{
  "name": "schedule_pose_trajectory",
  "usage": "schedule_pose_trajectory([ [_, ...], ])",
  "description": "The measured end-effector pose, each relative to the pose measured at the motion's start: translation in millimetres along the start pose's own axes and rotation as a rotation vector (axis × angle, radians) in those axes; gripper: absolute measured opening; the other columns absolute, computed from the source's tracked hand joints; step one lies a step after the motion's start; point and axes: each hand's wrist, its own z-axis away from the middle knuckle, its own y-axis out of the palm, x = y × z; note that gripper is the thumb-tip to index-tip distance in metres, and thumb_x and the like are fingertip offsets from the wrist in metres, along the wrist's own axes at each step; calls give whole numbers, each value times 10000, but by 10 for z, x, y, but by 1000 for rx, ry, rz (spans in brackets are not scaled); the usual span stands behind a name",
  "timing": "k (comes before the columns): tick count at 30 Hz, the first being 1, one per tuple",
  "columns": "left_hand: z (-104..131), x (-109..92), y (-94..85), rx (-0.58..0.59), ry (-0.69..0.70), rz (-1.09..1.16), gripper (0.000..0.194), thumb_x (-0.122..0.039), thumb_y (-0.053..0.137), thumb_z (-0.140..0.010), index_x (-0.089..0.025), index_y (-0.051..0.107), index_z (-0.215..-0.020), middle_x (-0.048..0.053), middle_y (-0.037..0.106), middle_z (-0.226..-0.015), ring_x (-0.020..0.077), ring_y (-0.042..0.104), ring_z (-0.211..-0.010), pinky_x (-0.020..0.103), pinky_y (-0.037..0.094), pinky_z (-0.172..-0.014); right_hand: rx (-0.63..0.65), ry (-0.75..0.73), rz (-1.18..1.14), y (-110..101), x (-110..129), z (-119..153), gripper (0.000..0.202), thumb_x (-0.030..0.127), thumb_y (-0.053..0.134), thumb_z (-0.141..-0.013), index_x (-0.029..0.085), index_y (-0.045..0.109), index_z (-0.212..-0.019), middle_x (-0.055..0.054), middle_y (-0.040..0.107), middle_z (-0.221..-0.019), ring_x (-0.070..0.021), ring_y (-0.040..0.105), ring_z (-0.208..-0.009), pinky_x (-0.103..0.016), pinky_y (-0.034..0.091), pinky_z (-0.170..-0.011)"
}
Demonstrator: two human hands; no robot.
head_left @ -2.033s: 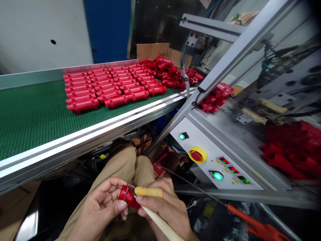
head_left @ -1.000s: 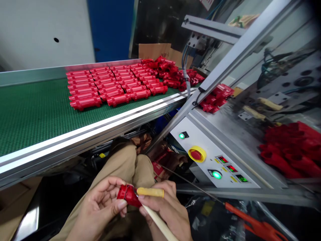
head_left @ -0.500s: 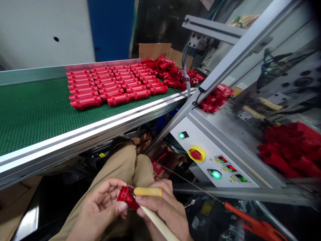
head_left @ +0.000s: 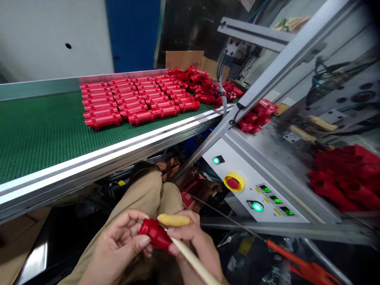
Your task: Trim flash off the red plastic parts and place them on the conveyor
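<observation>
A red ribbed plastic part (head_left: 156, 234) is held tilted over the lap, at the bottom centre. The thumb and fingers of my left hand (head_left: 120, 241) grip its left end. My right hand (head_left: 197, 241) holds a tool with a long cream handle (head_left: 192, 259), its thin tip against the upper side of the part. A yellow cover (head_left: 173, 220) sits on one right-hand finger. Right-hand fingertips also touch the part's lower right end. The tool's tip is partly hidden by the fingers.
Rows of red parts (head_left: 142, 115) and a loose heap (head_left: 196, 81) lie on the green conveyor (head_left: 44, 134). At right, a machine frame has a control panel (head_left: 243, 202) with a red-yellow button (head_left: 234, 182). More red parts (head_left: 347, 178) lie on its bed.
The red part has turned slightly and shows more of its length. My right hand and the tool have shifted a little down and right. Panel displays have changed from red to green.
</observation>
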Motion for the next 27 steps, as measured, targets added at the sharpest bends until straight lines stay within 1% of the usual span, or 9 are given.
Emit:
schedule_pose_trajectory([
  [2, -8, -6, -16, 32, 14, 16, 385, -378, 956, -692, -173, 757, -950, 39, 774, -699, 156, 679, -595, 240, 579, -596, -62, 224, -328, -7, -35, 29, 149, 402, 672, -1022, 283, 700, -1107, -80, 760, -1180, -249, 707, -1105, -371, 544, -919],
  [4, -15, -12, -23, 52, 22, 42, 394, -390, 952, -696, -180, 754, -964, 50, 795, -755, 157, 689, -601, 242, 579, -610, -82, 369, -610, -20, -63, 41, 182, 427, 712, -991, 274, 715, -1088, -94, 773, -1203, -251, 730, -1117, -385, 554, -966],
  [6, -22, -19, -18, 63, 11, 75, 401, -392, 955, -691, -188, 753, -971, 59, 815, -832, 157, 696, -606, 246, 579, -612, -121, 413, -814, -20, -85, 47, 182, 413, 741, -968, 259, 718, -1061, -104, 788, -1174, -255, 744, -1095, -429, 543, -1012],
  [9, -29, -31, 5, 77, 10, 103, 402, -395, 960, -681, -190, 764, -967, 64, 823, -887, 155, 698, -616, 244, 576, -611, -170, 431, -983, 4, -103, 62, 151, 373, 747, -961, 252, 711, -1043, -112, 795, -1148, -253, 749, -1073, -456, 542, -1017],
  [15, -31, -37, 35, 82, 32, 106, 379, -402, 943, -701, -188, 772, -963, 83, 811, -921, 169, 679, -640, 266, 578, -588, -158, 448, -1084, 9, -87, 63, 140, 380, 744, -959, 267, 701, -1030, -96, 794, -1112, -242, 751, -1009, -448, 568, -965],
  [19, -24, -41, 56, 87, 29, 129, 394, -409, 943, -698, -183, 768, -970, 97, 817, -932, 165, 677, -627, 265, 573, -592, -130, 438, -1119, 3, -42, 30, 145, 395, 754, -952, 279, 707, -1026, -75, 793, -1091, -233, 746, -1005, -453, 550, -991],
  [22, -14, -50, 77, 61, 26, 147, 392, -392, 952, -690, -180, 769, -964, 94, 825, -913, 148, 676, -598, 245, 570, -592, -119, 454, -1111, -12, 5, 1, 161, 411, 775, -934, 280, 716, -1007, -62, 792, -1071, -235, 737, -1018, -444, 540, -1000],
  [25, -15, -59, 61, 37, 38, 137, 382, -383, 950, -692, -182, 772, -965, 86, 826, -894, 140, 677, -592, 228, 576, -594, -119, 430, -1039, -116, 32, -34, 171, 438, 772, -932, 289, 720, -999, -55, 785, -1082, -222, 724, -1020, -388, 550, -963],
  [27, -25, -66, 21, 21, 66, 113, 368, -368, 949, -691, -189, 776, -962, 79, 827, -896, 154, 694, -609, 235, 593, -604, -139, 368, -836, -238, 23, -57, 167, 448, 754, -947, 287, 728, -985, -45, 764, -1049, -198, 704, -993, -333, 552, -929],
])
